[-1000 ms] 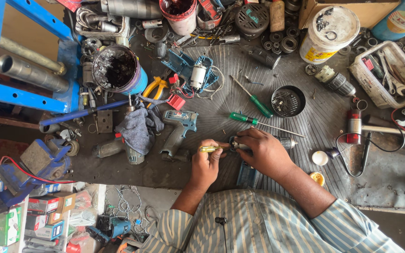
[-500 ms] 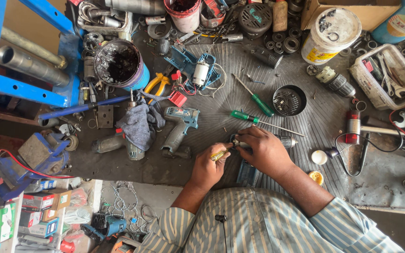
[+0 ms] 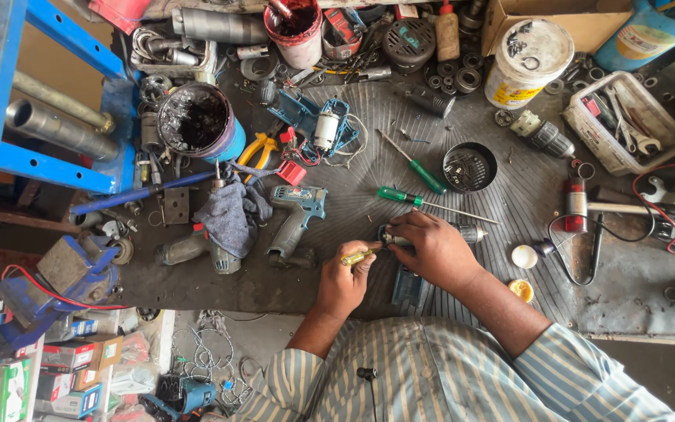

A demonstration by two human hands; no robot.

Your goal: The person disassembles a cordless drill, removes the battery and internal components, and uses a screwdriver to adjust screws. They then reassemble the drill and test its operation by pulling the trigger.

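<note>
Two hands at work on a small metal motor part at the near edge of the dark, cluttered bench (image 3: 509, 195).

The left hand (image 3: 343, 283) grips a small yellow-handled screwdriver (image 3: 355, 255), tip at the grey metal part (image 3: 391, 234); the right hand (image 3: 433, 248) is closed over that part. A teal cordless drill body (image 3: 297, 219) lies just left.

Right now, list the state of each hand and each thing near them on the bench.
Left hand: holds yellow screwdriver, tip at the drill part.
Right hand: grips drill part on the mat.
Teal drill: lying on its side, untouched.
Green screwdrivers: lying loose.
Black tub: open.
White bucket: lidded.
</note>
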